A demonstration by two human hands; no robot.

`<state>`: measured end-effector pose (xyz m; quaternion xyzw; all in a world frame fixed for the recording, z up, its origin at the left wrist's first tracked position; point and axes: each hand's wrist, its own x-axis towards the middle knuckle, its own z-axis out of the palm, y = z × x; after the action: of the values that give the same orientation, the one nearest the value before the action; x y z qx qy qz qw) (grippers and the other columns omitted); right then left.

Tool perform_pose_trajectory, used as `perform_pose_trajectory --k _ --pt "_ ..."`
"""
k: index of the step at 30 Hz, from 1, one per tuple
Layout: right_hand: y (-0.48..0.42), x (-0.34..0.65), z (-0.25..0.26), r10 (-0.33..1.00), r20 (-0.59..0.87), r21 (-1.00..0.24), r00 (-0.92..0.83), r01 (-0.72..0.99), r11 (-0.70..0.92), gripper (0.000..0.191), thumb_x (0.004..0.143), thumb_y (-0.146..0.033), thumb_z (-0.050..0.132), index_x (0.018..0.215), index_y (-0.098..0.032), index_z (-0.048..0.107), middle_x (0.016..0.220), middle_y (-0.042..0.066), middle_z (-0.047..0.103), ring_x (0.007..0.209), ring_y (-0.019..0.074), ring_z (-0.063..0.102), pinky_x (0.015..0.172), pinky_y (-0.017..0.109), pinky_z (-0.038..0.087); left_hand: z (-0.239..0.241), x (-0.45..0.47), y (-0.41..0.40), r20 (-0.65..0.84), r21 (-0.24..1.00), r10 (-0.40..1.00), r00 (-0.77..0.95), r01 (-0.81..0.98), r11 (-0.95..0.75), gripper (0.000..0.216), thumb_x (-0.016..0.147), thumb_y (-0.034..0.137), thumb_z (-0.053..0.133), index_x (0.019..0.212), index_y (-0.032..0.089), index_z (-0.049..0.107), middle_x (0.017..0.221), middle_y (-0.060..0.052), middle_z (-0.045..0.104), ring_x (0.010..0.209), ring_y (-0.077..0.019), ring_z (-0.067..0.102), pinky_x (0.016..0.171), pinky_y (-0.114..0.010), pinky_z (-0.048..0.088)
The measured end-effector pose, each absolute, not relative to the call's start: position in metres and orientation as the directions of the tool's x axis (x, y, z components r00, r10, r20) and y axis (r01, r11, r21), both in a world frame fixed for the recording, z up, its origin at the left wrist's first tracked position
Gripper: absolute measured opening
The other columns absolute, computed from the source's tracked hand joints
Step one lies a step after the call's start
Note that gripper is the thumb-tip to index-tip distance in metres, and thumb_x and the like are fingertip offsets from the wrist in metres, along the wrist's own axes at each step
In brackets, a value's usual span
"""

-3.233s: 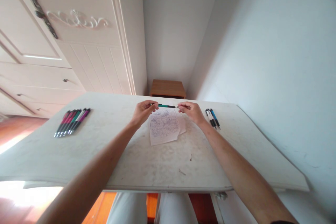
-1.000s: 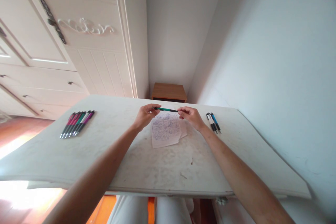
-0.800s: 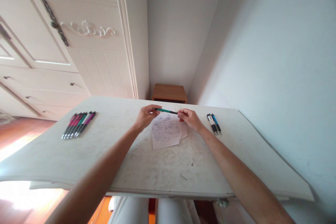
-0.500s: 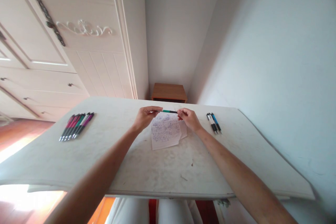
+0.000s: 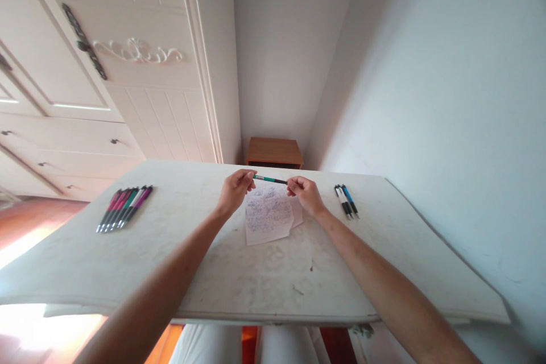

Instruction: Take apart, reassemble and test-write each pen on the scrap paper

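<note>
A green pen with a black grip is held level between my two hands, above the far part of the table. My left hand pinches its left end between thumb and fingers. At the black end, my right hand is closed on the pen, hiding its tip. Below the pen lies a sheet of paper covered in blue scribbles, with another piece of paper partly under its right side.
On the left of the white table lies a row of several pens, pink, green, silver and purple. White and blue pens lie on the right. A brown wooden cabinet stands beyond the table, near a white wardrobe.
My left hand's fingers have shifted left along the pen, so more of its green barrel shows. My right hand keeps its hold on the black end.
</note>
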<state>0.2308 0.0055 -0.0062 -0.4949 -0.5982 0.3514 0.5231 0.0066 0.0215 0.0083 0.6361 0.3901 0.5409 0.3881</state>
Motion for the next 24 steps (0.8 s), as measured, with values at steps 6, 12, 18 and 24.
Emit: perform_pose_trajectory --k 6,12,18,24 --pt "0.008 0.232 -0.008 0.963 0.267 -0.934 0.031 0.257 0.250 0.039 0.075 -0.058 0.064 0.068 -0.019 0.060 0.062 0.002 0.062 0.057 0.0155 0.061 0.060 0.029 0.050 0.005 0.004 0.020 0.496 0.829 0.850 0.176 0.194 -0.524 0.035 0.088 0.037 0.052 0.110 0.015 0.067 0.083 -0.007 0.070 0.079 -0.0177 0.065 0.065 -0.027 0.051" --pt "0.009 0.229 -0.009 0.964 0.263 -0.941 0.034 0.231 0.248 0.034 0.076 -0.052 0.063 0.070 -0.019 0.061 0.062 0.001 0.061 0.057 0.0155 0.060 0.059 0.029 0.049 0.009 0.001 0.011 0.483 0.754 0.840 0.248 0.369 -0.543 0.055 0.093 0.045 0.047 0.141 0.017 0.043 0.100 -0.007 0.069 0.080 -0.0168 0.064 0.070 -0.027 0.049" --pt "0.009 0.229 -0.010 0.955 0.289 -0.932 0.065 0.245 0.265 0.034 0.078 -0.052 0.062 0.071 -0.019 0.061 0.063 0.002 0.062 0.059 0.0158 0.061 0.061 0.029 0.050 0.006 0.001 0.018 0.414 0.790 0.889 0.195 0.408 -0.457 0.053 0.096 0.054 0.034 0.105 0.014 0.066 0.067 -0.003 0.060 0.062 -0.0153 0.056 0.060 -0.026 0.044" --pt "0.012 0.233 -0.014 0.942 0.327 -0.909 0.072 0.298 0.292 0.033 0.080 -0.052 0.060 0.070 -0.020 0.060 0.065 0.002 0.063 0.058 0.0158 0.061 0.060 0.029 0.049 0.004 0.004 0.024 0.402 0.842 0.892 0.206 0.299 -0.449 0.031 0.088 0.041 0.051 0.094 0.017 0.069 0.077 -0.004 0.066 0.066 -0.0150 0.058 0.060 -0.026 0.045"
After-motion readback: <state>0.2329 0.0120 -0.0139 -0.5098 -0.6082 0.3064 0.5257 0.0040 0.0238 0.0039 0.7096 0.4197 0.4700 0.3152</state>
